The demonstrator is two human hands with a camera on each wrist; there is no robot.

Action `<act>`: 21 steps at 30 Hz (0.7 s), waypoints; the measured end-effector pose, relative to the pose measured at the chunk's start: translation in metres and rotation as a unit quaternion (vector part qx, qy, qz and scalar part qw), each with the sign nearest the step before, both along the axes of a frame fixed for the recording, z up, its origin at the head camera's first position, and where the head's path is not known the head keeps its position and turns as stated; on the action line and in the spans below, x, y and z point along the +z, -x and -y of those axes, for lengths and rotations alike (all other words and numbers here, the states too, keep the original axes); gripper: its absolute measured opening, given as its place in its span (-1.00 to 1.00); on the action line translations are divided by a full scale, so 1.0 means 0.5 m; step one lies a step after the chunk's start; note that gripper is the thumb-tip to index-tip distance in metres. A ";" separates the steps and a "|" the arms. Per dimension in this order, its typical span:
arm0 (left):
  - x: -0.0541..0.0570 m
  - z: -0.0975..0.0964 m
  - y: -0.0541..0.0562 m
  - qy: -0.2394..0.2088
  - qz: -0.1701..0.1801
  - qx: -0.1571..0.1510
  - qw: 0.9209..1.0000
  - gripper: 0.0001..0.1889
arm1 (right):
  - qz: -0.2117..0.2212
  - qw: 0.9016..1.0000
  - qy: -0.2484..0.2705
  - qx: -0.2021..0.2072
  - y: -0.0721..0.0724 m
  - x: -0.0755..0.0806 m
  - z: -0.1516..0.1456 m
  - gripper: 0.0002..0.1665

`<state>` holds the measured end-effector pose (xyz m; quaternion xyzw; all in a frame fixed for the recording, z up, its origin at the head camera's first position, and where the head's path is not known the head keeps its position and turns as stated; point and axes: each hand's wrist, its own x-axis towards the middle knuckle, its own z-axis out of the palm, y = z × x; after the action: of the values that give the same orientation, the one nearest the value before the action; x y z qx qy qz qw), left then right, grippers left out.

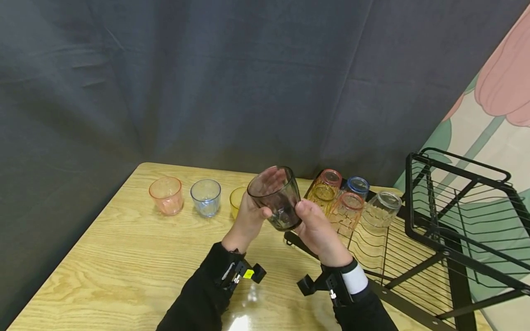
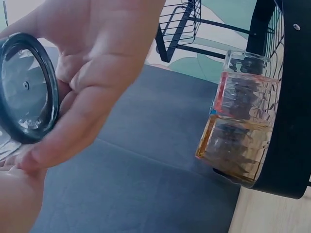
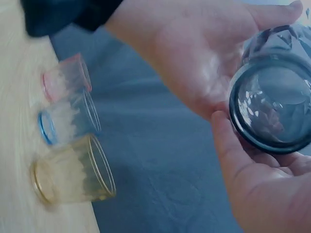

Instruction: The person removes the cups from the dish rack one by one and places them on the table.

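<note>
A dark grey tinted drinking glass [image 1: 276,195] is held up above the table between both hands, tilted, with its open rim toward the upper left. My left hand [image 1: 250,215] grips it from the left, thumb in front and fingers behind, showing through the glass. On the other side my right hand [image 1: 318,230] holds it near the base, thumb on the wall. The round base of the glass [image 3: 272,104] faces the camera in the right wrist view. Behind the left hand stands a yellow glass [image 1: 234,202], partly hidden.
Left of the yellow glass, a blue glass [image 1: 205,197] and a pink glass [image 1: 166,196] stand upright on the wooden table [image 1: 124,257]. At right, a black two-tier dish rack [image 1: 439,243] bears several upturned glasses, including a clear one [image 1: 383,209]. A dark curtain [image 1: 232,82] hangs behind.
</note>
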<state>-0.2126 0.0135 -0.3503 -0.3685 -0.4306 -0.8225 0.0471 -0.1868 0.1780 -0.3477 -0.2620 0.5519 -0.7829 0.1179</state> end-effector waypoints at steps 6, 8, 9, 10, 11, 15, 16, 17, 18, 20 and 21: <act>0.008 0.010 -0.005 0.021 0.000 0.011 1.000 -0.06 | -0.007 0.998 -0.055 -0.030 -0.007 0.004 -0.006 -0.42; 0.010 0.016 -0.007 0.034 -0.005 0.023 0.999 -0.03 | -0.014 0.996 -0.081 -0.045 -0.008 0.008 -0.007 -0.32; 0.011 0.019 -0.007 0.042 -0.007 0.030 0.999 0.01 | -0.022 0.993 -0.099 -0.052 -0.008 0.011 -0.008 -0.27; 0.012 0.024 -0.007 0.050 -0.008 0.037 0.998 0.05 | -0.031 0.990 -0.121 -0.059 -0.008 0.014 -0.009 -0.23; 0.013 0.028 -0.008 0.059 -0.010 0.046 0.997 0.09 | -0.039 0.987 -0.144 -0.066 -0.008 0.018 -0.010 -0.21; 0.012 0.052 -0.006 0.092 0.000 0.070 0.993 0.16 | -0.068 0.960 -0.252 -0.104 -0.005 0.036 -0.013 -0.30; 0.010 0.059 -0.005 0.098 0.005 0.074 0.992 0.16 | -0.068 0.954 -0.272 -0.111 -0.003 0.040 -0.015 -0.35; 0.008 0.066 -0.003 0.105 0.009 0.080 0.991 0.15 | -0.068 0.948 -0.287 -0.117 -0.001 0.043 -0.016 -0.38; 0.007 0.075 -0.002 0.113 0.014 0.087 0.990 0.15 | -0.066 0.943 -0.301 -0.124 0.001 0.047 -0.017 -0.41; 0.001 0.094 0.001 0.130 0.021 0.099 0.986 0.15 | -0.066 0.936 -0.319 -0.133 0.008 0.050 -0.021 -0.42; -0.001 0.104 0.001 0.137 0.025 0.104 0.985 0.16 | -0.066 0.933 -0.326 -0.138 0.012 0.050 -0.025 -0.42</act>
<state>-0.2131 -0.0384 -0.3509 -0.3039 -0.5767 -0.7550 0.0709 -0.1926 0.1903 -0.3226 -0.1813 0.8140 -0.5495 0.0509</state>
